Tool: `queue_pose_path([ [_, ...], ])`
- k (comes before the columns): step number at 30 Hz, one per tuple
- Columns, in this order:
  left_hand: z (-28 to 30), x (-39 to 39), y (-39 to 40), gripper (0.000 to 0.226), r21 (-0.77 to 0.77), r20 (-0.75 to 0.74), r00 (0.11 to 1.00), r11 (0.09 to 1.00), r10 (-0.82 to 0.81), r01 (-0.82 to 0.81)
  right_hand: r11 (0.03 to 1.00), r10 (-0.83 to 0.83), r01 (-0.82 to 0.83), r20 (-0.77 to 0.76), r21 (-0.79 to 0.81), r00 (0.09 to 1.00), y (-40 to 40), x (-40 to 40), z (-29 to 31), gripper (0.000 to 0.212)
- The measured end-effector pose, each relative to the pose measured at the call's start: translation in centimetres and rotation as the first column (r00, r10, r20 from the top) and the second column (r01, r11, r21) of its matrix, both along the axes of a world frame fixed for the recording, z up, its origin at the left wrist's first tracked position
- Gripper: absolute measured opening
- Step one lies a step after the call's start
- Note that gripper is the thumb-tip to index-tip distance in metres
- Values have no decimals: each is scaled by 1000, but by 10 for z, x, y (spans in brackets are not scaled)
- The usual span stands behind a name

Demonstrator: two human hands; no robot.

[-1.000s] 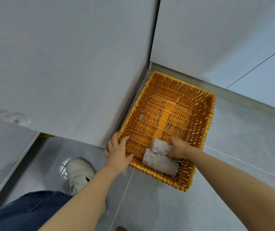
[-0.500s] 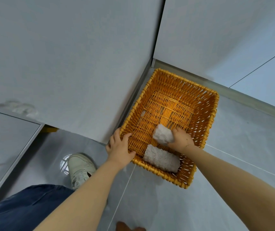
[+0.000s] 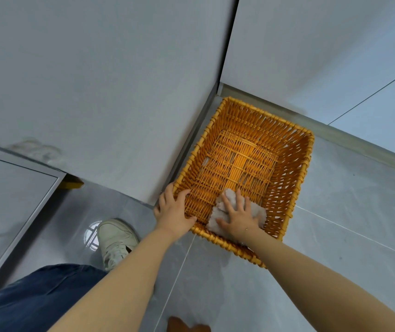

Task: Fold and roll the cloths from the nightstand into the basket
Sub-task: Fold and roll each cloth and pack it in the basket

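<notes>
Head cam is looking pretty much straight down at an orange wicker basket sitting on the grey tile floor, tucked right into the corner where a big grey panel meets the wall. The left hand grips the basket's near-left corner, fingers curled over the outside of the rim and the thumb hooked over the top edge on the inner side. The right hand is down inside the basket with its fingers spread out flat, palm pressing on the fluffy white rolled cloths that sit against the near wall of the basket, toward the near-right side. The hand covers most of them, so I can't really tell where one roll ends and the other starts, just fuzzy white bits poking out on both sides of the fingers and past the fingertips. The rest of the basket bottom is bare weave. Off to the left on the floor there's a pale sneaker and below that a leg in dark blue trousers.
</notes>
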State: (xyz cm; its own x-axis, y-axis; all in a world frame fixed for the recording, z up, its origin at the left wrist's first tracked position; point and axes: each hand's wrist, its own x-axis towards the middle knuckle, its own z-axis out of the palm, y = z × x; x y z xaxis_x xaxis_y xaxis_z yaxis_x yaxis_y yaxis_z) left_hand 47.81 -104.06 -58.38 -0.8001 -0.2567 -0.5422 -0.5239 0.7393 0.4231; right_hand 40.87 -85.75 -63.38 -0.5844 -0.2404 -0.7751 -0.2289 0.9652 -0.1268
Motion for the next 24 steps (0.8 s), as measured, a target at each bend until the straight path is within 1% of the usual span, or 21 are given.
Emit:
queue_pose_path([
  [2, 0, 1, 1, 76, -3, 1, 1000, 1000, 3, -3, 998, -8, 9, -4, 69, 1000, 0, 7, -8, 74],
  [5, 2, 0, 1, 76, 7, -3, 1000, 1000, 10, -10, 996, -28, 30, -29, 90, 999, -9, 11, -13, 73],
  [8, 8, 0, -1, 74, 75, 10, 999, 997, 36, -37, 996, -51, 52, -25, 73, 998, -13, 8, -3, 78],
  [10, 12, 2, -1, 71, 104, 18, 999, 993, 47, -48, 997, -72, 74, -78, 25, 994, -10, 5, 11, 85],
  [11, 16, 4, -1, 69, 110, 8, 999, 993, 43, -44, 996, -88, 86, -132, -15, 987, -8, 6, 20, 84],
  [12, 21, 5, -1, 68, 118, -9, 999, 992, 36, -35, 991, -121, 110, -172, -73, 978, -5, 6, 28, 77],
  [13, 26, 5, -1, 67, 130, -31, 999, 991, 38, -34, 974, -194, 168, -175, -152, 965, -1, 8, 37, 67],
  [15, 45, 7, -6, 63, 123, -89, 995, 992, 51, -40, 901, -339, 287, -115, -325, 934, 3, 15, 60, 44],
  [16, 55, 6, -9, 60, 107, -108, 993, 994, 48, -36, 870, -368, 312, -81, -382, 926, 4, 18, 70, 36],
  [17, 67, 8, -12, 57, 108, -119, 992, 994, 43, -31, 853, -363, 304, -62, -424, 930, 4, 23, 83, 31],
  [18, 79, 9, -15, 57, 147, -123, 991, 989, 45, -27, 839, -345, 284, -50, -464, 937, 3, 26, 95, 29],
  [20, 107, 11, -20, 60, 325, -85, 988, 941, 126, -92, 809, -301, 229, -47, -541, 952, -3, 31, 123, 23],
  [21, 124, 14, -24, 59, 391, -57, 983, 910, 172, -137, 789, -286, 198, -63, -581, 956, -8, 33, 138, 19],
  [22, 145, 20, -29, 55, 423, -43, 979, 892, 198, -162, 763, -277, 168, -81, -624, 958, -16, 36, 155, 17],
  [24, 181, 31, -40, 42, 427, -63, 976, 889, 211, -164, 722, -248, 114, -102, -682, 963, -32, 40, 187, 14],
])
